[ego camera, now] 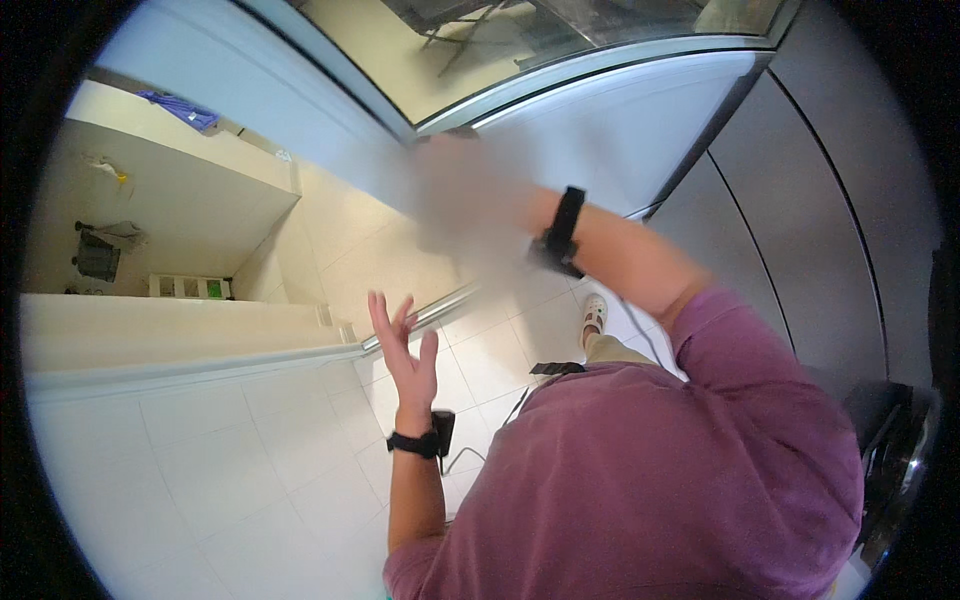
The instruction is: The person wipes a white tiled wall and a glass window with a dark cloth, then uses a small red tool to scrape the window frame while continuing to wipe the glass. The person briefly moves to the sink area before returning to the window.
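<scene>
My left hand is raised with its fingers apart and holds nothing. It is near the metal door track and the light tiled wall. My right arm reaches forward to the edge of a framed glass door. A grey blur covers most of my right hand, so its fingers and any grip on the door edge are hidden. Each wrist wears a black strap with a small dark device, the right strap and the left strap.
A dark grey cabinet-like panel front stands on my right. Beyond the doorway are pale ledges, a blue cloth and a small white rack. A folding-legged piece of furniture shows through the glass. Thin cables hang near my body.
</scene>
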`<state>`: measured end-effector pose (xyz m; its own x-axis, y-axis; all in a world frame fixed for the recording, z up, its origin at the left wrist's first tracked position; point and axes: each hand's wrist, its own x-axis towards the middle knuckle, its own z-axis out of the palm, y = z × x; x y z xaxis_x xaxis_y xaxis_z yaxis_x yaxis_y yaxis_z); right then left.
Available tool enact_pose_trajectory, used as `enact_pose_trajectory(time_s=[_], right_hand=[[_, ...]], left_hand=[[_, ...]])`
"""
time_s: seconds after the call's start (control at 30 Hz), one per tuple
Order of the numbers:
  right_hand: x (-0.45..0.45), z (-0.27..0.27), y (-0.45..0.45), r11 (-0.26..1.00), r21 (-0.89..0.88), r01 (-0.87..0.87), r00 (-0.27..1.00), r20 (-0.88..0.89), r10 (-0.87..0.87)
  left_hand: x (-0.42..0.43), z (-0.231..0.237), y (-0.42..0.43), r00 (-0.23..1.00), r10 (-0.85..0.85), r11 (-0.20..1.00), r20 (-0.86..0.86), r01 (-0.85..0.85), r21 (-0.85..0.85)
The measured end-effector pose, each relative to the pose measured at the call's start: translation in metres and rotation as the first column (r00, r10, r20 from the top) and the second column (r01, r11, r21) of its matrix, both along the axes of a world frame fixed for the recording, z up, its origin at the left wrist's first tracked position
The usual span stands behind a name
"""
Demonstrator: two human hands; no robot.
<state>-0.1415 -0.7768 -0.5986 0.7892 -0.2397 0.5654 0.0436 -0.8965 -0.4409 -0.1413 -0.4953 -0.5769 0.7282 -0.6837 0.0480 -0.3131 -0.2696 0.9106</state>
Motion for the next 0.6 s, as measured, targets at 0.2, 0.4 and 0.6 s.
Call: enact_pose_trajectory(time_s=[0.2,0.4,0.6], right_hand=[[0.093,-0.058,-0.153,0.980,0.066,0.186,0.977,-0.120,-0.177],[0.220,-0.077,-0.300,0.933,0.359,0.004,1.000,0.027,-0.015],[0.218,-0.060,-0.445,-0.219,0.958,-0.185,0.870,0.263,0.416]], left_hand=[[0.021,-0.033,0.019,0.840,0.542,0.826,0.010,-0.535,0.180],[0.055,-0.121,-0.122,0.819,0.574,0.818,-0.018,-0.572,0.056],[0.076,-0.126,-0.314,0.828,0.558,0.827,-0.046,-0.560,-0.045]])
